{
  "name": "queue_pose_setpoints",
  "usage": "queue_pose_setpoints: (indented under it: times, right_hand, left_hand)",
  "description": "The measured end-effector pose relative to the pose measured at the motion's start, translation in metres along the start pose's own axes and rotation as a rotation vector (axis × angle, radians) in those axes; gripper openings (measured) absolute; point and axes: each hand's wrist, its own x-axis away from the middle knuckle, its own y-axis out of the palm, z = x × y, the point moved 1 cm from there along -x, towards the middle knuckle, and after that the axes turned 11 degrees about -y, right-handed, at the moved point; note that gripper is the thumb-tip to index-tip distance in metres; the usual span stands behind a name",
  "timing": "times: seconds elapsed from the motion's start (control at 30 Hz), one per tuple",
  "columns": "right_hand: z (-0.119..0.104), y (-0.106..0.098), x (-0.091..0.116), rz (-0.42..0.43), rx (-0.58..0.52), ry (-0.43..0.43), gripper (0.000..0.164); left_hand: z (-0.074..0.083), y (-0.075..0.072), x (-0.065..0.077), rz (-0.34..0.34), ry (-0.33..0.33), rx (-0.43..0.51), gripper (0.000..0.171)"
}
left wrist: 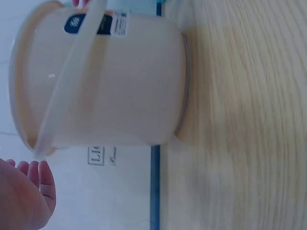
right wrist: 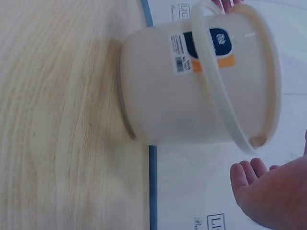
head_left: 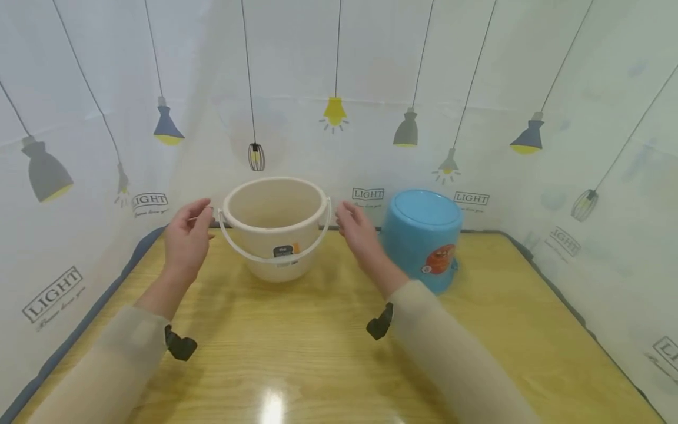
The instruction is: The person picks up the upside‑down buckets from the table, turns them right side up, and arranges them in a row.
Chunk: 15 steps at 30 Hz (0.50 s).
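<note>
Pale sleeves (head_left: 106,368) reach forward to the left hand (head_left: 186,242) and right hand (head_left: 362,234), whose fingers, relaxed and grasping nothing, sit just beside opposite sides of the white bucket (head_left: 275,237), probably spaced to match its width. It stands upright on the desk (head_left: 296,344), its handle (head_left: 254,257) drooping across the front, while the blue bucket (head_left: 415,238) rests upside down to its right, likely steadier on its wide rim. Glossy wood grain catches a reflection, and pale sheeting (head_left: 296,73) printed with lamps surrounds the back and sides.
</note>
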Motion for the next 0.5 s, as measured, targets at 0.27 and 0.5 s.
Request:
queue_pose_setpoints:
  times: [0.27,0.5]
  right_hand:
    - [-0.017,-0.019,0.038,-0.11,0.038,-0.053,0.058]
    - [-0.025,-0.038,0.072,-0.192,0.037,-0.119,0.054]
  left_hand:
    - [0.025,0.017,0.042,-0.059,0.191,0.042,0.034]
    - [0.046,0.041,0.08,-0.282,0.292,0.104,0.03]
